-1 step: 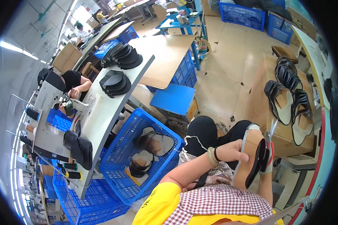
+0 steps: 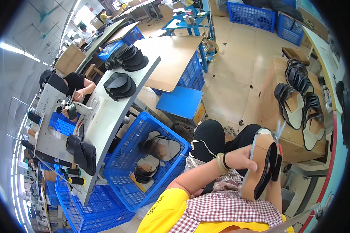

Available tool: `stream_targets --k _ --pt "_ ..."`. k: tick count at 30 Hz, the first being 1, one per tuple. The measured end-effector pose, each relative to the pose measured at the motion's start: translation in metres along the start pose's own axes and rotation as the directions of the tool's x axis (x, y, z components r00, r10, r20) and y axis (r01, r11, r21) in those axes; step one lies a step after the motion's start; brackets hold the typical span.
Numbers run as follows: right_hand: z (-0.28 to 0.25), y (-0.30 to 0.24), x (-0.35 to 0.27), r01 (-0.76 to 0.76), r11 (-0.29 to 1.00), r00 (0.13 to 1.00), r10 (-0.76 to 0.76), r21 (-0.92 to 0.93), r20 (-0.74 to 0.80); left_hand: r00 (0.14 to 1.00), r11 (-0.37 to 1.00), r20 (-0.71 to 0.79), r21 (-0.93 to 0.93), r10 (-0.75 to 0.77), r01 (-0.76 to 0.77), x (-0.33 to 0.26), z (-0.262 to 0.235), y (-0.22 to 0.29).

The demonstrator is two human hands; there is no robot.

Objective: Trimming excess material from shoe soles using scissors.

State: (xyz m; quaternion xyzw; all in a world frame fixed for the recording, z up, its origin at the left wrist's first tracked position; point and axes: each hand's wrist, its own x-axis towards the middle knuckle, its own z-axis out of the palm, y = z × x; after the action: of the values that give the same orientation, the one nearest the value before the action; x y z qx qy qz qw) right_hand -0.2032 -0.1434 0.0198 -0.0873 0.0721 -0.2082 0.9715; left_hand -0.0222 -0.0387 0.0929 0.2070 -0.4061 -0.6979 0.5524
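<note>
Left hand [image 2: 240, 157]: fingers clamped on elongated black-and-tan shoe [image 2: 260, 155]. Right hand [image 2: 275, 183]: mostly behind shoe; from here, finger state cannot be determined.

I see a yellow shirt [image 2: 165, 206], maroon-and-white checked apron [image 2: 229, 209], black trousers [image 2: 209, 132], pale bangle [image 2: 220, 162] and black wristband [image 2: 224, 160].

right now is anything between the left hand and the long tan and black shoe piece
Nothing visible: the left hand grips the long tan and black shoe piece directly, thumb on its tan face. The red-handled metal scissors show past its upper right edge, not between them.
</note>
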Motion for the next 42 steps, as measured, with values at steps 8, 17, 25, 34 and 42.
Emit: stream_targets --k 8,17,25,34,42 --pt "0.033 0.020 0.060 0.147 0.851 0.978 -0.200 -0.504 -0.052 0.995 0.959 -0.003 -0.267 0.101 -0.098 -0.017 0.001 0.016" --pt "0.047 -0.014 0.011 0.012 -0.254 0.742 -0.646 -0.967 0.179 0.715 0.333 -0.534 0.844 0.452 0.421 -0.072 -0.132 -0.059" --pt "0.029 -0.056 -0.012 -0.001 -0.188 0.300 -0.937 -0.982 0.179 0.787 0.383 -0.387 0.900 0.480 0.209 0.070 -0.075 0.020" --pt "-0.101 -0.197 0.017 -0.249 0.050 -0.225 -0.974 -0.967 0.007 0.835 0.249 -0.133 0.969 0.533 -0.004 0.051 -0.061 0.007" --pt "-0.159 -0.227 0.034 -0.590 -0.113 0.197 -0.980 -0.799 -0.007 -0.002 0.400 -0.604 0.526 0.797 0.750 -0.249 -0.174 -0.023"
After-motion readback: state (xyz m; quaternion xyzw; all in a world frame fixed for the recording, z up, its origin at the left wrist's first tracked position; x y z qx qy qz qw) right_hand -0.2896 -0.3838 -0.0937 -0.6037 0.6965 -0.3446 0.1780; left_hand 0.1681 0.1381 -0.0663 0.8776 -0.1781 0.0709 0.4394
